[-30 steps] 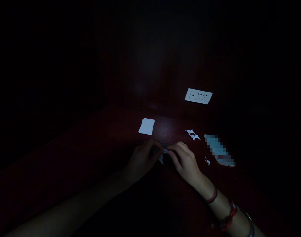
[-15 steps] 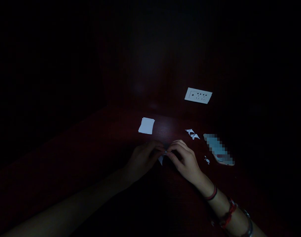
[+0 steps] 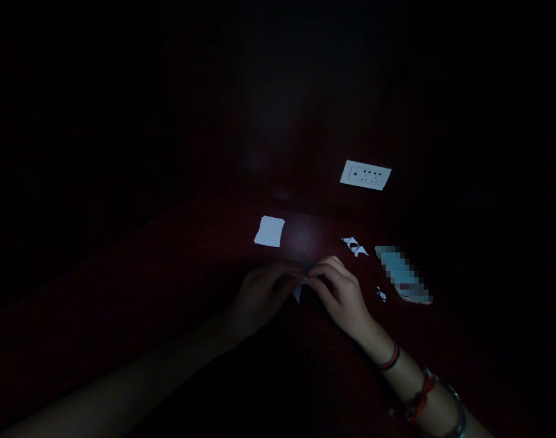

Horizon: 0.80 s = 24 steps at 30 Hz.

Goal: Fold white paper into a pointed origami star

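Both hands meet at the middle of the dark red table, pinching one small piece of white paper (image 3: 297,293) between their fingertips. My left hand (image 3: 264,295) is closed on it from the left, in shadow. From the right, my right hand (image 3: 342,292) is closed on it too, thumb and forefinger together. A pointed corner of the paper hangs below the fingers; the rest is hidden. Just beyond my left hand lies a stack of white paper sheets (image 3: 269,232). Past my right hand sit small folded white paper pieces (image 3: 354,246).
A phone (image 3: 403,275), its screen blurred out, lies at the right. Tiny paper scraps (image 3: 381,295) rest between it and my right hand. On the back wall is a white socket plate (image 3: 365,175). The surroundings are very dark.
The fingertips have shifted very slightly around the paper, which both hands still hold. The whole view has moved a little; the things on the table stay in place.
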Each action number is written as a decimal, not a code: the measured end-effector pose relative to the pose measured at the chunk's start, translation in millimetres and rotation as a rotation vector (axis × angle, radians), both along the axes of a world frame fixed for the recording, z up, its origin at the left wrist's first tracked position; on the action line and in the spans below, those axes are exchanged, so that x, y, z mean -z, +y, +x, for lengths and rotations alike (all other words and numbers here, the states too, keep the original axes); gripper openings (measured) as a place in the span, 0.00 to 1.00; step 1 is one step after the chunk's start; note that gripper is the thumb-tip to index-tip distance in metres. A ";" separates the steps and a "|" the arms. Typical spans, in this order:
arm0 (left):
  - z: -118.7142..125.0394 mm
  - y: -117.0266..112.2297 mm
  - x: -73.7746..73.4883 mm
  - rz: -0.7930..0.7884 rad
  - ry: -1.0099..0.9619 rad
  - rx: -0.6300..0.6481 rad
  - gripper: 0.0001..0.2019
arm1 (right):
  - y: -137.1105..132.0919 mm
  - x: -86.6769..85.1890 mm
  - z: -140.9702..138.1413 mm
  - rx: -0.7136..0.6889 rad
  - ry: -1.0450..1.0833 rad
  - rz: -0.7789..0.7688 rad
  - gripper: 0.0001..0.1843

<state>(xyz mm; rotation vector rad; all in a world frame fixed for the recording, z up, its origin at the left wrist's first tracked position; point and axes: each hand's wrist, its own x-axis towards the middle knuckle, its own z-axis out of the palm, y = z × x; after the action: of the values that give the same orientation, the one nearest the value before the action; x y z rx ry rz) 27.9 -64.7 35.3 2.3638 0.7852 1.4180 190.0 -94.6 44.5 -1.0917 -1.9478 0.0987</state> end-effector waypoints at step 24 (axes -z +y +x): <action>0.5 5.4 -1.5 -0.162 0.066 0.063 0.13 | -5.7 -2.4 -1.9 0.041 0.019 -0.022 0.06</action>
<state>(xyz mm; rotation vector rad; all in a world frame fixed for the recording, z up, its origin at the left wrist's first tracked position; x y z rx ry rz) 28.4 -59.3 36.8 2.3001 0.8032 1.2096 188.2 -100.3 46.8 -1.1409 -1.9106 0.1078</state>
